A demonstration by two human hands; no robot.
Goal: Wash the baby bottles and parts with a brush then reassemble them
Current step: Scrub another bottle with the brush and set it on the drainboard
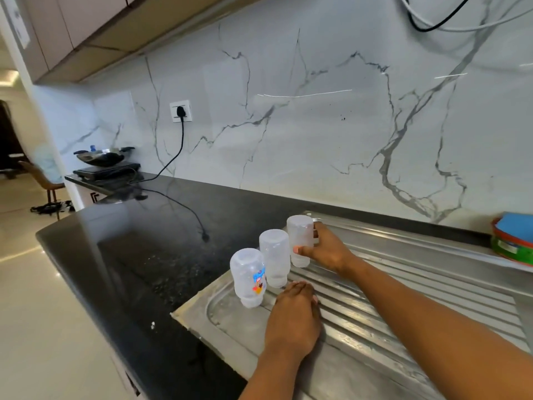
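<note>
Grips the far baby bottle with the right hand, thumb on the near side and fingers curled behind, close to the far left corner of the steel drainboard. Stands it neck-down and upright there, at the head of a row of three that runs toward the near left corner. Next in that row, the middle baby bottle, then the printed baby bottle, all inverted and close together; cannot tell whether touching.

Rests the left hand knuckles-up on the ribs just beside the middle bottle's neck; cannot tell whether its bent fingers hold anything.

Looks like draining, or picking up for reassembly; no brush, teats or collars in view.

- Lift straight up before swinging aside, to avoid toppling the neighbour.
- Hold firmly round the waist, since wet clear plastic probably slips.
- Shake the last drops over the ribs rather than over the black countertop, where a black power cord trails toward the drainboard's left edge.
- Steady the other two with the free hand if the row wobbles.
- Turn mouth-up only once the matching parts are at hand.
</note>
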